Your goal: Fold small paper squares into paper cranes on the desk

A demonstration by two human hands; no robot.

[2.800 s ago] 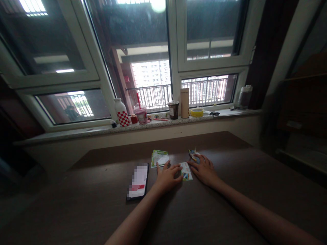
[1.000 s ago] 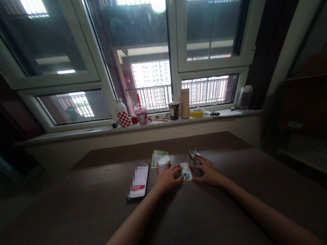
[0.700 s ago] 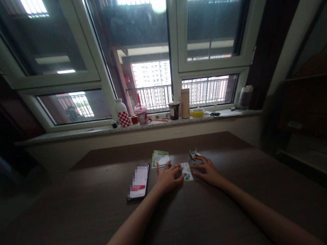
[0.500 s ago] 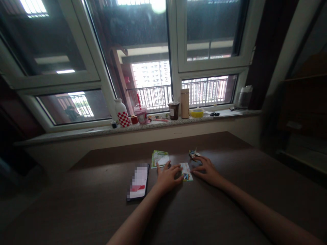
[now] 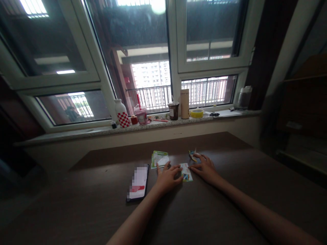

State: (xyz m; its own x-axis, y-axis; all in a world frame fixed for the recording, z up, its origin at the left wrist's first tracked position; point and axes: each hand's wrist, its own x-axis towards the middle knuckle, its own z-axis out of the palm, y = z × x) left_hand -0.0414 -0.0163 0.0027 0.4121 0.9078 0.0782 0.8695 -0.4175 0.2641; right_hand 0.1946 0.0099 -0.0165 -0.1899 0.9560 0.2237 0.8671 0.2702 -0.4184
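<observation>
A small printed sheet (image 5: 186, 173), white with green and blue, lies flat on the dark table between my hands. My left hand (image 5: 168, 177) rests with spread fingers at its left edge, thumb and fingertips touching it. My right hand (image 5: 205, 168) is spread at the right, its thumb by the sheet's upper right edge and its fingers near a small crumpled colourful piece (image 5: 192, 155). Whether those fingers touch that piece I cannot tell. Beyond my left fingertips lie a few green-edged printed cards (image 5: 160, 158) with a white paper on top.
A phone (image 5: 138, 182) with a lit screen lies left of my left hand on the brown table (image 5: 102, 217). Along the windowsill stand a checkered bottle (image 5: 122, 114), a pink drink cup (image 5: 141, 114), a dark drink cup (image 5: 173, 111), a tan flask (image 5: 184, 104) and yellow tape (image 5: 197, 113).
My right hand has shifted slightly left and up, its thumb now closer to the printed sheet's upper part. My left hand stays where it was.
</observation>
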